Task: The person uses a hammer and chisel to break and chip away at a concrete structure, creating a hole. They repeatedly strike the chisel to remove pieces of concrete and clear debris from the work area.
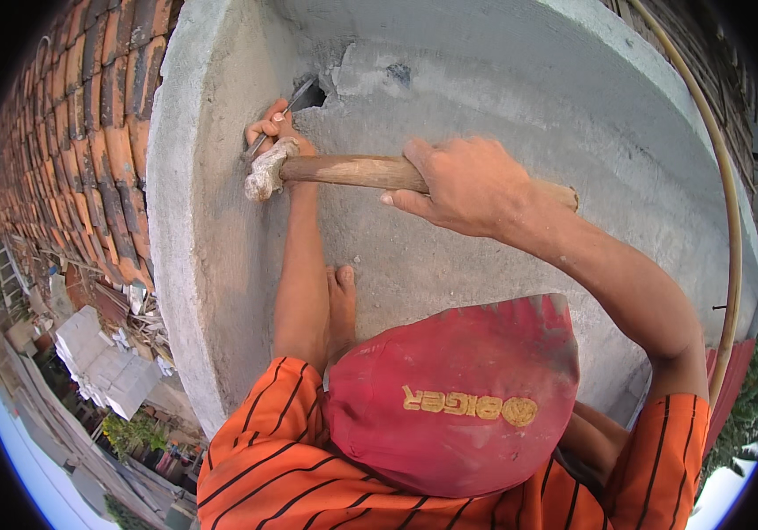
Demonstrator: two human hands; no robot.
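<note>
My left hand [277,128] grips a thin metal chisel [303,94], its tip at a broken, dark hole [317,99] in the grey concrete wall. My right hand [467,185] is wrapped round the wooden handle of a hammer [344,170]. The hammer's crusted, whitish head [263,174] is just below my left fingers, partly in front of that wrist. A bare foot [341,296] rests on the concrete beside my left forearm. A dusty red fabric cap-like item [450,380] with yellow lettering covers much of the lower middle.
The concrete channel has a raised rim [186,221]. Beyond it at left are clay roof tiles [101,150], stacked pale blocks [101,353] and scrap boards far below. A tan hose or pole [722,177] runs along the right, with greenery beyond.
</note>
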